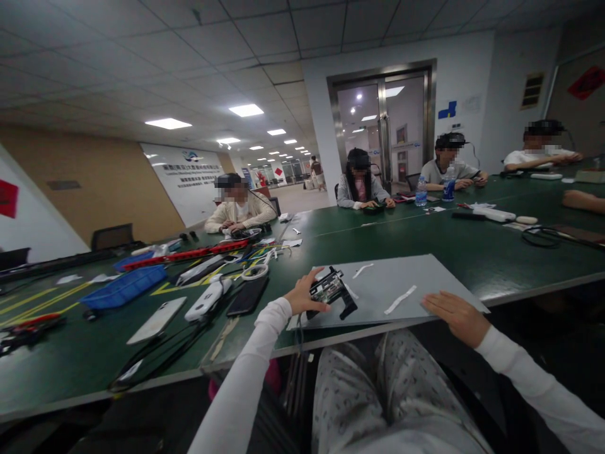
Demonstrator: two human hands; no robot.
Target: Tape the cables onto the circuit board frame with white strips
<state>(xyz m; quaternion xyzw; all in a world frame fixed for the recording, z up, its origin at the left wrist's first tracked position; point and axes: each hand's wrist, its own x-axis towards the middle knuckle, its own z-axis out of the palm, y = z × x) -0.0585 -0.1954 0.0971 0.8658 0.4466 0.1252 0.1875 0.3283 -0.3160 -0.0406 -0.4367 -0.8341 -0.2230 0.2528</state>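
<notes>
Left arm point(239, 384): I'm seeing it slanting up and inward from the lower edge, white sleeve covering it to the wrist. Left hand point(299, 296) is holding a grip, thumb point(322, 308) lying on the near side, fingers point(309, 277) arching opposite. Right arm point(534, 375), also white-sleeved, is angling inward from the lower right. Right hand point(456, 315) is resting back uppermost, fingers loosely extending, pointing toward the left hand, gripping nothing. Thighs point(401, 378) are lying between both forearms.
</notes>
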